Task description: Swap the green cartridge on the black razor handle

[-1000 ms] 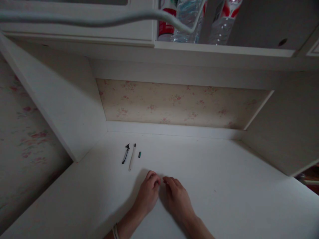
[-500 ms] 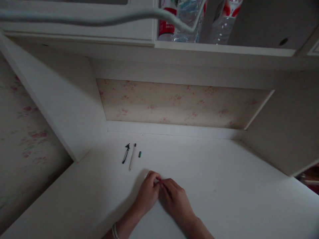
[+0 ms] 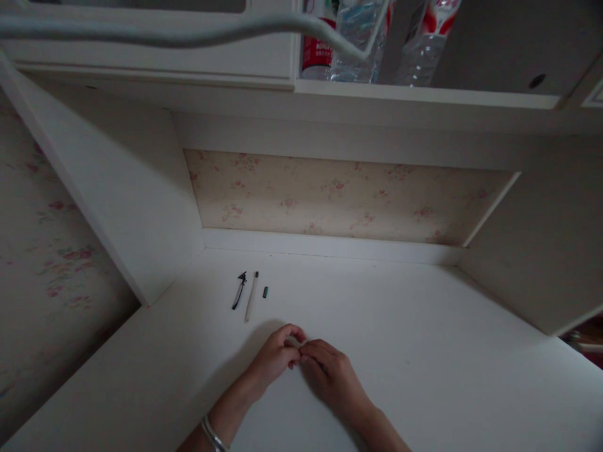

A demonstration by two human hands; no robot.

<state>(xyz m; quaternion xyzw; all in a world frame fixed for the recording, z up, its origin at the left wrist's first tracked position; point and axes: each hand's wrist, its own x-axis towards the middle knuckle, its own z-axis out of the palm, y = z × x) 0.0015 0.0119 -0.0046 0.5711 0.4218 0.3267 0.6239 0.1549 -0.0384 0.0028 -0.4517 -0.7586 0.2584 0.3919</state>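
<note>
My left hand and my right hand meet fingertip to fingertip low over the white tabletop. Both have curled, closed fingers. Something small and pale seems to show between them, but the fingers hide it and its kind cannot be made out. Beyond my left hand lies a white-handled toothbrush with a dark head. To its left is a black razor, and to its right a small dark green, block-like piece. Neither hand touches these three. A silver bangle circles my left wrist.
White side panels flank the desk, with flowered wallpaper at the back. Overhead is a shelf with several plastic bottles. A pale bent bar crosses the top of the view.
My left hand has turned slightly, and its wrist has shifted left and its thumb lower. The fingertips stay together with those of my right hand. The things on the desk have not moved.
</note>
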